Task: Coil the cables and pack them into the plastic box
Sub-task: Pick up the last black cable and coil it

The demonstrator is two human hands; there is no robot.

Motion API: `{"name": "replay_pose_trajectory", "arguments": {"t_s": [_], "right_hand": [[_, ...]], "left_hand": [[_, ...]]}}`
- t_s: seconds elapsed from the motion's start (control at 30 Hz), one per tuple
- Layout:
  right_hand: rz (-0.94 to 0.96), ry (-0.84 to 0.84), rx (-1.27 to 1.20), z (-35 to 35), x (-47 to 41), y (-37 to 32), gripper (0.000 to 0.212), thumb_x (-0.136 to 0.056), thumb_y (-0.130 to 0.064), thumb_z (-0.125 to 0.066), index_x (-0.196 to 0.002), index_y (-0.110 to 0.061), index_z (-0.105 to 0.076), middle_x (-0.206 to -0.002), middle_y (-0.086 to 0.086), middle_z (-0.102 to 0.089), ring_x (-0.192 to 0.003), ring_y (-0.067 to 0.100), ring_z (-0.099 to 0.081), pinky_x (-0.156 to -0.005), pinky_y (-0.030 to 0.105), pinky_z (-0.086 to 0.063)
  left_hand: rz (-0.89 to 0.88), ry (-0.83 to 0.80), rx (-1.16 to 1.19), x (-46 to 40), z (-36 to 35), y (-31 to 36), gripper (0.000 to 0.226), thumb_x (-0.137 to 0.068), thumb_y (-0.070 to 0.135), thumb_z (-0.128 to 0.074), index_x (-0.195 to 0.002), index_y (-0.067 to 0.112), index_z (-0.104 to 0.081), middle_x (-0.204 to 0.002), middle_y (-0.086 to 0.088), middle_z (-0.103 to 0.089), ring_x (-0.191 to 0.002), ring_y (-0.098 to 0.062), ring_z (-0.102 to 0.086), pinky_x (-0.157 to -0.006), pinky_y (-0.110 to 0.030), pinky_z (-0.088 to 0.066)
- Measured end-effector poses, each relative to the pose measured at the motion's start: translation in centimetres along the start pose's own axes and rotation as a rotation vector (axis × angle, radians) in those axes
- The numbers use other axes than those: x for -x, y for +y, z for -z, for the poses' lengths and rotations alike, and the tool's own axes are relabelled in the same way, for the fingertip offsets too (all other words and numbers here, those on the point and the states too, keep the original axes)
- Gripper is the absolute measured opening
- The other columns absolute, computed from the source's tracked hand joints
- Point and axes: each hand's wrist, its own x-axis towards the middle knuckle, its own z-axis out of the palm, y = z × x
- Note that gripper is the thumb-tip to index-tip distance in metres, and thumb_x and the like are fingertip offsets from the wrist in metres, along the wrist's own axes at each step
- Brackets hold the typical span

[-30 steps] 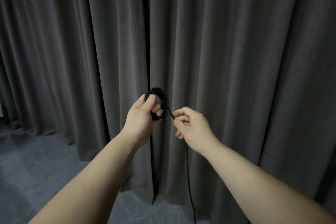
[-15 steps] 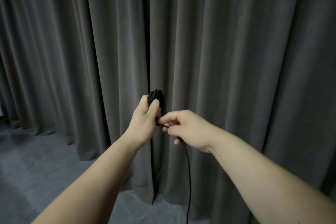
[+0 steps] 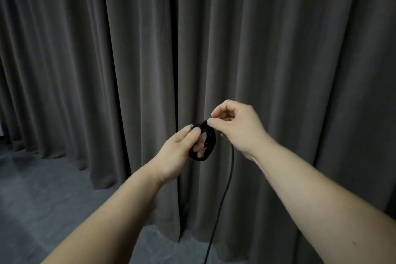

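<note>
Cable (image 3: 204,143): black, thin, wound into a small oval coil of several turns, held in the air in front of a curtain, with one loose length hanging down from the coil's right side to the bottom edge of the view. Left hand (image 3: 179,153): grips the coil from its left side, thumb pressed on the top of the loops, fingers curled through and behind them; fingertips show inside the ring. Right hand (image 3: 237,127): raised just right of the coil and a little above it, thumb and forefinger pinched together on the strand at the coil's upper edge, remaining fingers curled in toward the palm; the loose length drops away beneath this hand. The two hands sit close together, the coil between them; whether they touch each other cannot be told. Both forearms bare, reaching in from the lower corners. Curtain (image 3: 278,60): dark grey-brown, heavy vertical folds, fills nearly the whole background and reaches the floor. Floor (image 3: 42,199): dark grey, smooth, visible at lower left and in a strip under the curtain hem. Where the hanging length ends lies out of view.
</note>
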Motion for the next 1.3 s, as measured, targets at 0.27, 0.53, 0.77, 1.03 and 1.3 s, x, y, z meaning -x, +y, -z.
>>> {"name": "replay_pose_trajectory", "arguments": {"t_s": [0.27,0.53,0.77,1.03,1.3], "right_hand": [[0.057,0.042,-0.073,0.2,1.2,0.8,0.024,-0.086,-0.002,-0.063,-0.081,-0.023,-0.073,-0.076,-0.009,-0.071,-0.075,0.001,-0.064,-0.073,0.014,-0.049],[0.027,0.037,-0.102,-0.1,2.3,1.8,0.024,-0.094,-0.014,-0.056,-0.112,-0.021,-0.069,-0.104,-0.004,-0.072,-0.100,0.007,-0.066,-0.094,0.027,-0.049],[0.070,0.155,0.021,-0.1,2.7,1.7,0.026,-0.087,-0.014,-0.068,-0.112,-0.013,-0.071,-0.096,-0.003,-0.074,-0.087,0.005,-0.069,-0.087,0.023,-0.053],[0.166,0.214,0.023,0.4,2.5,1.8,0.009,-0.086,-0.009,-0.068,-0.087,-0.012,-0.076,-0.077,-0.014,-0.070,-0.073,-0.003,-0.065,-0.071,0.013,-0.047],[0.046,0.038,-0.086,0.2,2.4,2.2,0.023,-0.092,-0.008,-0.059,-0.107,-0.022,-0.070,-0.095,-0.008,-0.073,-0.089,0.004,-0.068,-0.085,0.029,-0.053]], "left_hand": [[0.035,-0.060,0.290,0.2,-1.1,0.7,0.018,-0.089,0.028,-0.045,-0.079,0.013,-0.046,-0.060,0.002,-0.037,-0.055,-0.013,-0.039,-0.057,-0.020,-0.039],[0.008,-0.028,0.425,-0.1,-1.6,1.7,0.020,-0.088,0.029,-0.046,-0.079,0.011,-0.044,-0.058,0.003,-0.035,-0.054,-0.012,-0.038,-0.057,-0.021,-0.036],[0.002,-0.017,0.402,0.0,-2.1,1.8,0.021,-0.088,0.029,-0.047,-0.078,0.012,-0.052,-0.057,0.003,-0.035,-0.054,-0.012,-0.038,-0.060,-0.022,-0.035],[-0.031,-0.152,0.342,0.1,-2.2,2.4,0.014,-0.091,0.022,-0.047,-0.084,0.016,-0.058,-0.061,0.004,-0.033,-0.058,-0.011,-0.037,-0.067,-0.026,-0.033],[-0.118,-0.026,0.197,0.0,-2.1,1.6,0.017,-0.091,0.023,-0.045,-0.097,0.008,-0.045,-0.058,0.008,-0.037,-0.056,-0.011,-0.039,-0.062,-0.020,-0.040]]}}
